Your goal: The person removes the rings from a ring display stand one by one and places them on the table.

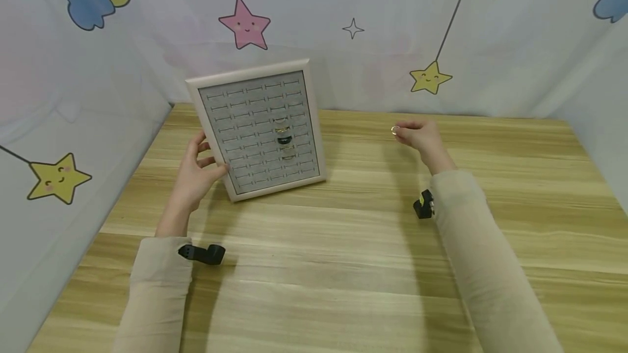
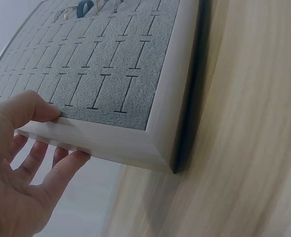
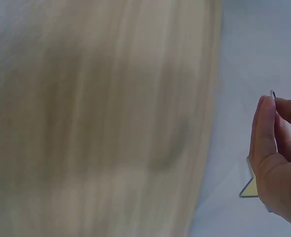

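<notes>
No text, brand or number could be read anywhere. A yellow patch on the black wrist device, at four o'clock from the head view's centre, was too small to show any lettering.

Shiny ring, tilted grey-padded frame

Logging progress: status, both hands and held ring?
Left hand grips framed ring display. Right hand pinches slim ring, apart from display. Nothing visible between them.
</notes>
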`<state>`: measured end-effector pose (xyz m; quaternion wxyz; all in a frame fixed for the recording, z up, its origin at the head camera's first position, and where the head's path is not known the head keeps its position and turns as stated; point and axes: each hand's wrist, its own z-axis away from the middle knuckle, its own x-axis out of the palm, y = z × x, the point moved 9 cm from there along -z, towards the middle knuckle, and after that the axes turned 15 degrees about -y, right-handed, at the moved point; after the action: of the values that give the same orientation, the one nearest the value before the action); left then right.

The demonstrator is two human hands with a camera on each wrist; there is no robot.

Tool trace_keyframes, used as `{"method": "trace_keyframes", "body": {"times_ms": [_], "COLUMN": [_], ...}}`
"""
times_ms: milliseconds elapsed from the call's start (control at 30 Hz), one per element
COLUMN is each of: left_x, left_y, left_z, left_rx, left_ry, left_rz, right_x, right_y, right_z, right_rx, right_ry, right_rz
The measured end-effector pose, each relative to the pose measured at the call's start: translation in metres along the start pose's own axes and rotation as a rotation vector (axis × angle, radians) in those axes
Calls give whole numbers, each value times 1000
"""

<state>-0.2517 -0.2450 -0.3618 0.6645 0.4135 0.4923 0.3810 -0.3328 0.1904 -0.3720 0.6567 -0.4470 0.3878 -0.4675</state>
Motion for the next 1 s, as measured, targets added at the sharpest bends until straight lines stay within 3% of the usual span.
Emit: {"method": "trace_keyframes", "body": {"times_ms": [167,333,500,700,1000], "left_x": [1,1,1,0,0], "left_y": [0,0,0,-2,-2], "left_z": [1,1,0,0,0], "left_rx": [2,9,4,-7,-7], "left_ry": [-2,-1,-3,-10,-9], "left_rz": [2,-1,-6,-21,-21], "right_x": [-4,-4,-4,-6,-8], "right_y": [18,34,42,44,45], "right_z": [2,4,4,2,0], "right_rx": [76,162,171,155,171], "right_ry": [-49,-97,-120,-90,-69], "right_rz": [138,202,220,351,422]}}
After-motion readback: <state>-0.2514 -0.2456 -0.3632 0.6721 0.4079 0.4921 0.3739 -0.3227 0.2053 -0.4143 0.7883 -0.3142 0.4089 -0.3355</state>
